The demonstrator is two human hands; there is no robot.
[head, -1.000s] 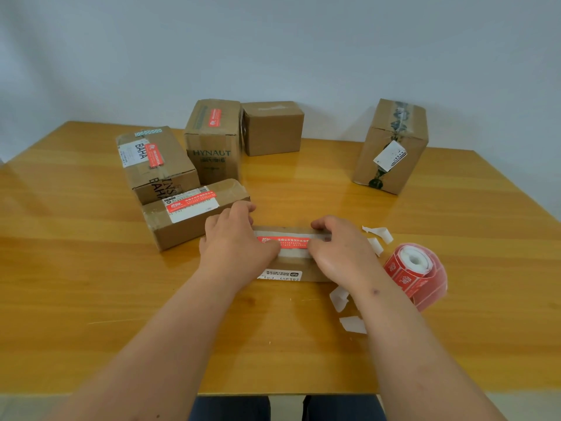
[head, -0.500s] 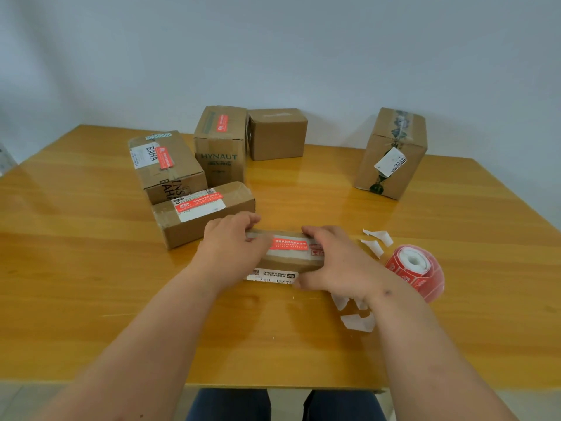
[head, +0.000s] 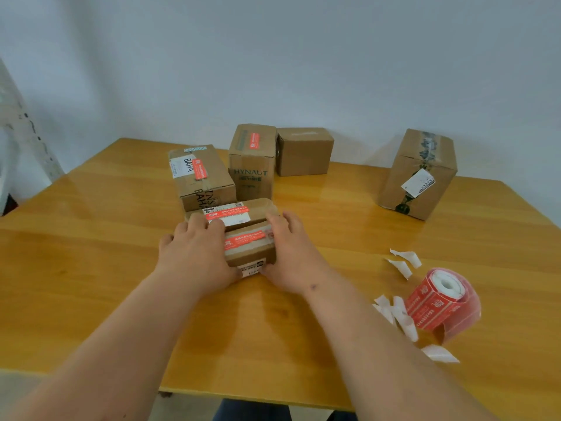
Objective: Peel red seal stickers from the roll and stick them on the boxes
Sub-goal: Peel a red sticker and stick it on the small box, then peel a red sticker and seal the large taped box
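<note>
Red seal stickers sit on four boxes so far, reading L to R: the BAHA box (head: 202, 174) w/ its sticker on top, the flat box (head: 230, 212) just in front of it, the small box (head: 250, 247) between the hands, and the tall HYNAUT box (head: 252, 161) behind. Left hand (head: 194, 253) wraps the small box's left end, fingers curled over the far edge; right hand (head: 290, 250) grips the right end the same way, thumb at the near side. Its red sticker (head: 244, 240) lies flat along the top, so sticking looks done for this one, and I'd say the step in hand is parking it w/ the finished group, touching or just short of the flat box. Further R, the plain box (head: 305, 151) at the back and the taped box (head: 420, 174) show no red sticker from here, so they're prob. left to do. Sticker roll (head: 443, 302) rests on the table (head: 91, 268) at far R, white backing scraps (head: 400, 317) strewn beside it. Next move calls for letting go, pulling an unsealed box close, then reaching to the roll to peel a fresh one. Vs half a sec ago: the small box has been slid away from the person and up to the flat box, both hands going w/ it; the roll hasn't moved.
</note>
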